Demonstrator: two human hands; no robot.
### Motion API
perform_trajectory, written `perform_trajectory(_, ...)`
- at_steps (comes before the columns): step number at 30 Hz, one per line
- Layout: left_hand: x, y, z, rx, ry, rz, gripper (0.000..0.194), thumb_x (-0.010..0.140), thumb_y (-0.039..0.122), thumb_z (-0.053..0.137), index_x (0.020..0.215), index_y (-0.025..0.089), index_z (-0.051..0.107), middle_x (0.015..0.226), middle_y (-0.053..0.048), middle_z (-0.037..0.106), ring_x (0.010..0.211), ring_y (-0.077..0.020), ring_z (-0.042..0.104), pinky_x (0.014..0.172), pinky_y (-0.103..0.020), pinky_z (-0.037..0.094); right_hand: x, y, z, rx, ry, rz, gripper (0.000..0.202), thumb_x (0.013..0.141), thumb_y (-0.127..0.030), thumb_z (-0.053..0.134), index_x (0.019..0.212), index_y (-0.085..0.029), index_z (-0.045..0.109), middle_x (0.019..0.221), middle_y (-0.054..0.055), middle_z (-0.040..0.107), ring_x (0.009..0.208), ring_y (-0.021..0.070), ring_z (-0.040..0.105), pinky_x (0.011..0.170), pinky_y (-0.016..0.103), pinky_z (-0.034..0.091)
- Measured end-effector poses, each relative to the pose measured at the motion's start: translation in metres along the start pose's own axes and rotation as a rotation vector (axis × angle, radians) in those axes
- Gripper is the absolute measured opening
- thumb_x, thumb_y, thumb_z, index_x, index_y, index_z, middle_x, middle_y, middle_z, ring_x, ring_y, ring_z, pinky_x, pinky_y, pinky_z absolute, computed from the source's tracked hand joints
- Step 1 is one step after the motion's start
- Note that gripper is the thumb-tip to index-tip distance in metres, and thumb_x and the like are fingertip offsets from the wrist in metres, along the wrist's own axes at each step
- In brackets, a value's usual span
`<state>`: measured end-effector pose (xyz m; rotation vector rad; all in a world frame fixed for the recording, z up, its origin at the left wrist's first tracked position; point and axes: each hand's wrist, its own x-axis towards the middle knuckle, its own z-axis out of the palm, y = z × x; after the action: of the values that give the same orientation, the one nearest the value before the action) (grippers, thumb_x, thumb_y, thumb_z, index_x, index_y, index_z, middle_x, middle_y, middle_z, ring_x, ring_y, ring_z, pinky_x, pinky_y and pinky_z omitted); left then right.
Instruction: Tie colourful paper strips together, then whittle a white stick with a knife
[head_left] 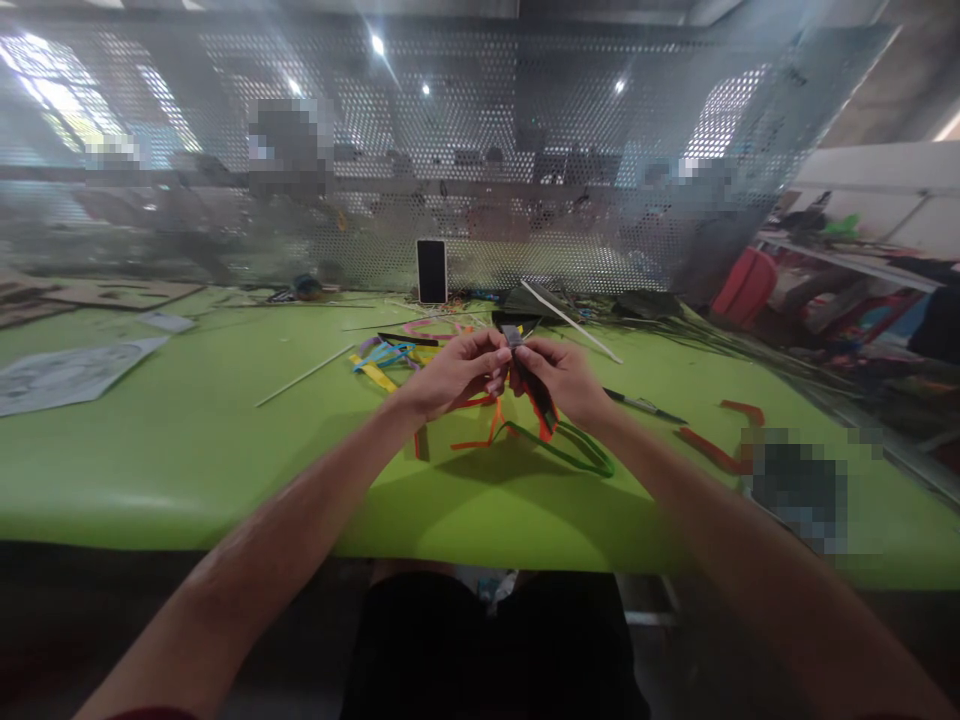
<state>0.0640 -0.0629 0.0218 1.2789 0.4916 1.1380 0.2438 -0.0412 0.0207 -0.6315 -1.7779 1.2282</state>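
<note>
From here I have both hands raised just over the green worktop [225, 440], meeting around a dark strip [511, 335] with red-orange edging along its lower part. The left hand [448, 378] has its thumb and fingers pinched together by the strip's upper end, seemingly gripping it; the right hand [566, 382] has its fingers clamped on the same piece just beside, and the lower part hangs tilted beneath them. The fingertips hide whatever fold or join lies between them, so I cannot tell how it sits. To work this well, I'd use the right hand as the anchor, pressing only enough to stop the layers sliding, and make small adjustments with the left thumb. Squeezing hard could crease the strip; pulling sideways could skew its edges. I'd also mind the loose green strip [611, 471] and orange strips [471, 445] below, since the hanging end could snag there.
</note>
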Motion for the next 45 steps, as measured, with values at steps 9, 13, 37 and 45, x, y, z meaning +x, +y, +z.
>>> perform_trajectory(9,0.0,-0.002,-0.004,-0.039,-0.048,-0.026,0.03,0.082,0.033,0.081,0.082,0.015,0.057,0.058,0.004,0.051,0.051,-0.0069,0.049,0.055,-0.02,0.045,0.0,-0.001,0.001,0.019,-0.018,-0.006,0.038,0.084,-0.055,0.069,0.084,-0.018,0.062,0.067,0.0,0.062,0.058,0.0112,0.057,0.053,0.025,0.047)
perform_trajectory(13,0.0,-0.001,-0.003,-0.036,-0.048,-0.026,0.027,0.084,0.031,0.078,0.081,0.015,0.056,0.058,0.004,0.049,0.052,-0.0085,0.051,0.056,-0.021,0.045,-0.002,-0.003,0.002,0.016,-0.004,0.005,0.037,0.085,-0.055,0.069,0.084,-0.018,0.064,0.068,0.0,0.062,0.06,0.0117,0.057,0.055,0.025,0.048)
perform_trajectory(37,0.0,-0.001,-0.003,-0.007,-0.014,-0.04,0.012,0.085,0.018,0.068,0.082,0.017,0.057,0.06,0.004,0.051,0.056,-0.0084,0.047,0.058,-0.022,0.042,0.003,-0.004,-0.01,-0.303,0.199,-0.183,0.028,0.092,-0.048,0.06,0.086,-0.02,0.062,0.07,0.0,0.059,0.064,0.0137,0.053,0.063,0.028,0.044)
perform_trajectory(45,0.002,-0.005,-0.002,0.061,0.012,-0.036,0.012,0.083,0.022,0.067,0.081,0.018,0.055,0.056,0.005,0.05,0.053,-0.0084,0.047,0.055,-0.022,0.041,0.005,0.008,-0.015,-0.779,0.085,-0.364,0.028,0.1,-0.034,0.045,0.077,-0.021,0.057,0.077,0.005,0.059,0.08,0.0203,0.052,0.074,0.033,0.04)
